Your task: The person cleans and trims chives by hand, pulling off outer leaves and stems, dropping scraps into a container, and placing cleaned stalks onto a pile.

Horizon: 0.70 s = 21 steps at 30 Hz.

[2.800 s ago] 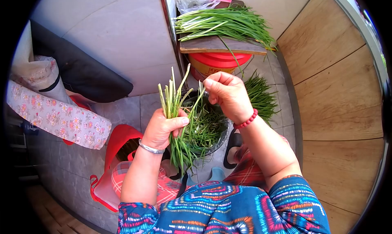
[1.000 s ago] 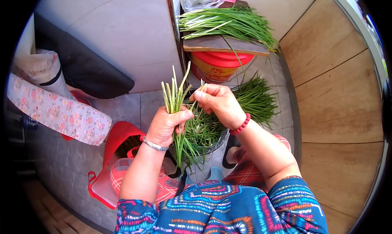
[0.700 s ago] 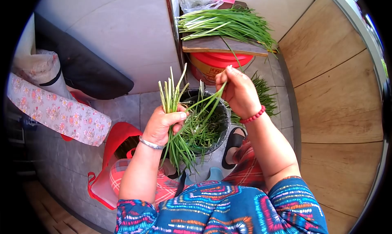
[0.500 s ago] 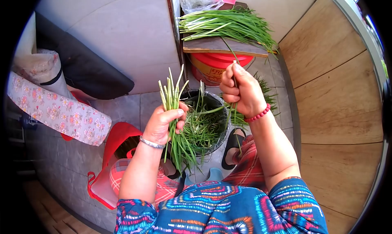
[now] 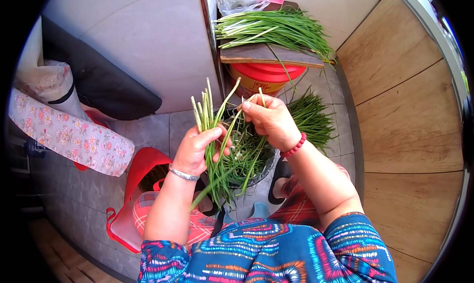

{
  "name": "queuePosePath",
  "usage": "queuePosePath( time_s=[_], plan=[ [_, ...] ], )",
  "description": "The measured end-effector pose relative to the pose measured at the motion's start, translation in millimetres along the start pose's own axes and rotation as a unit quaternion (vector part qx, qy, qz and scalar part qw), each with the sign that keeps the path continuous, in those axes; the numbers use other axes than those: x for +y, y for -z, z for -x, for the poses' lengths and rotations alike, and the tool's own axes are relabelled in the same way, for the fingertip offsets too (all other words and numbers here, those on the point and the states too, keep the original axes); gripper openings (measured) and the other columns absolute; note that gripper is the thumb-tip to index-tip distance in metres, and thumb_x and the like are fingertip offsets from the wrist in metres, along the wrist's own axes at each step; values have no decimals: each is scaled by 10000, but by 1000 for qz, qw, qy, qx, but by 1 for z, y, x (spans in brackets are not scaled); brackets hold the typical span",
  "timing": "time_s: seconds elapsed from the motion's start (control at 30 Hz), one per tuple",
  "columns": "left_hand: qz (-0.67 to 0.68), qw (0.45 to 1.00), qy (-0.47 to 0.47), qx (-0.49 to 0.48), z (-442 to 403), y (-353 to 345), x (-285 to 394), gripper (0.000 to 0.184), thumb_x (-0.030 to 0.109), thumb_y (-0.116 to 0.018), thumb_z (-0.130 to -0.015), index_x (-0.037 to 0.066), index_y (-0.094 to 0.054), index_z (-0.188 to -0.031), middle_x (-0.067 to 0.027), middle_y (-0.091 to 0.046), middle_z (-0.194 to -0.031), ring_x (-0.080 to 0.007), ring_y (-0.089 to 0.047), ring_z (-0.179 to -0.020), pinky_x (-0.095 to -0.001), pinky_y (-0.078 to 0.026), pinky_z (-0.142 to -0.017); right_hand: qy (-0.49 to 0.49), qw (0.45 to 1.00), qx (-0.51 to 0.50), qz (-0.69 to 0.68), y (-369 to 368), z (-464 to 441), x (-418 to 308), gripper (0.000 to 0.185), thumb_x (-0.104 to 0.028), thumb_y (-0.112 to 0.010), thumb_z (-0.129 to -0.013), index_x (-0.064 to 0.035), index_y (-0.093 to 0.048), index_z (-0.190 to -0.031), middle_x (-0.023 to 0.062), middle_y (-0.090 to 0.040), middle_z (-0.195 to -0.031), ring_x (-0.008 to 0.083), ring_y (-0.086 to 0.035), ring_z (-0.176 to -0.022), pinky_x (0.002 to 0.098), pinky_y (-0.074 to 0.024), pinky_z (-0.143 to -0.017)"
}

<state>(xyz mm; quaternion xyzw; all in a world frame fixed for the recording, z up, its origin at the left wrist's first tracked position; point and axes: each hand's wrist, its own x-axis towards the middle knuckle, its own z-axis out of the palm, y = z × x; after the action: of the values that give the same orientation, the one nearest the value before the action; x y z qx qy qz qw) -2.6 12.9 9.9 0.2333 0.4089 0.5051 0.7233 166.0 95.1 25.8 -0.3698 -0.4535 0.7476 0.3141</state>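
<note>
My left hand [image 5: 195,149] is closed around a bunch of garlic chives [image 5: 210,117], pale cut ends upward and green leaves hanging down. To its right, my right hand [image 5: 271,122] has its thumb and fingers pinched on a few chive stalks, one pale end standing up above the fingers. A small light tip shows at the pinch, too small to make out. Beneath both hands stands a dark bucket lined with plastic [image 5: 270,164], holding loose chive scraps [image 5: 242,157].
A large pile of chives [image 5: 276,28] lies on a wooden board [image 5: 271,55] above a red bucket [image 5: 271,74]. More chives [image 5: 313,117] are on the tiled floor to the right. A red bag [image 5: 143,167] stands at left, near a rolled flowered sheet [image 5: 74,130].
My right hand has come down and left from near the board to beside the bunch. The stalks it holds now cross over the bucket. My left hand has stayed put.
</note>
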Motion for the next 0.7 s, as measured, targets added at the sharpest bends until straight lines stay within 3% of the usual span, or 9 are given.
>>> queuePosePath(
  time_s=[0.23, 0.3, 0.5, 0.7],
  plan=[
    [-133, 975, -89, 155, -1, 12, 11, 126, 151, -531, -783, 27, -536, -805, -78, -576, -716, -151, -573, -600, -209, -408, -415, 5, 999, -2, -47, 10, 0, -9, 120, -204, -574, -787, -89, -546, -764, -46, -494, -595, 4, -296, -401, 151, -210, -357],
    [-75, 980, -104, 151, -1, 23, 13, 95, 134, -524, -795, 41, -523, -814, -64, -565, -692, -108, -531, -514, -200, -384, -389, 1, 998, -12, -59, 12, 1, -11, 104, -184, -553, -799, -81, -555, -780, -44, -495, -601, 2, -286, -405, 152, -204, -360],
    [-16, 983, -97, 157, 1, 18, 15, 99, 143, -529, -794, 46, -531, -774, -43, -532, -643, -86, -456, -452, -212, -361, -381, -27, 993, -30, -113, 14, 1, -13, 93, -162, -524, -815, -73, -553, -810, -42, -491, -603, -6, -266, -392, 149, -176, -343],
    [17, 998, -31, 51, 1, 5, 2, 154, 165, -545, -789, 14, -539, -818, -62, -541, -694, -73, -408, -421, -210, -332, -377, -51, 986, -52, -147, 10, -1, -5, 100, -168, -516, -823, -78, -537, -786, -39, -490, -604, -10, -246, -371, 148, -151, -323]
  ],
)
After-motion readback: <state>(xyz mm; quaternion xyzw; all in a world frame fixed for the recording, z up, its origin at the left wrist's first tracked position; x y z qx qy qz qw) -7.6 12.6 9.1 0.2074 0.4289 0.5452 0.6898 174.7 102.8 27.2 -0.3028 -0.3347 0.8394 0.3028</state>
